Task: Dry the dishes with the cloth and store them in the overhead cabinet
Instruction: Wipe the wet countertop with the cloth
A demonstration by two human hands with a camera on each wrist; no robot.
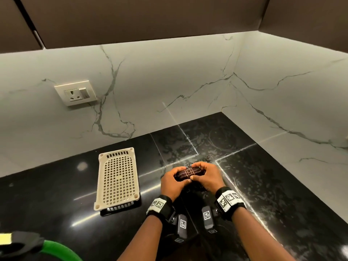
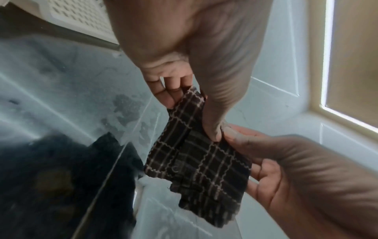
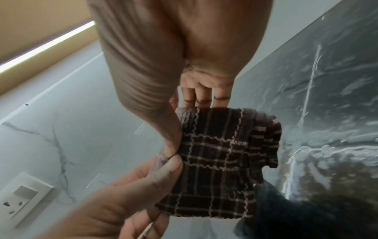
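A dark checked cloth (image 1: pixel 189 173), folded small, is held just above the black counter (image 1: pixel 263 185) by both hands. My left hand (image 1: pixel 174 182) pinches its left end between thumb and fingers. My right hand (image 1: pixel 208 176) pinches the right end. In the left wrist view the left hand (image 2: pixel 196 103) has its thumb pressed on the cloth (image 2: pixel 196 161), and the right hand (image 2: pixel 286 169) supports it from below. In the right wrist view the right hand (image 3: pixel 184 127) grips the cloth (image 3: pixel 220 161) beside the left hand (image 3: pixel 132 194). The brown overhead cabinet (image 1: pixel 131 16) is closed. No dishes show.
A cream perforated basket (image 1: pixel 117 178) lies bottom up on the counter left of my hands. A wall socket (image 1: pixel 76 93) sits on the white marble backsplash. A green curved object (image 1: pixel 62 249) is at the near left edge. Walls meet in a corner at the back right.
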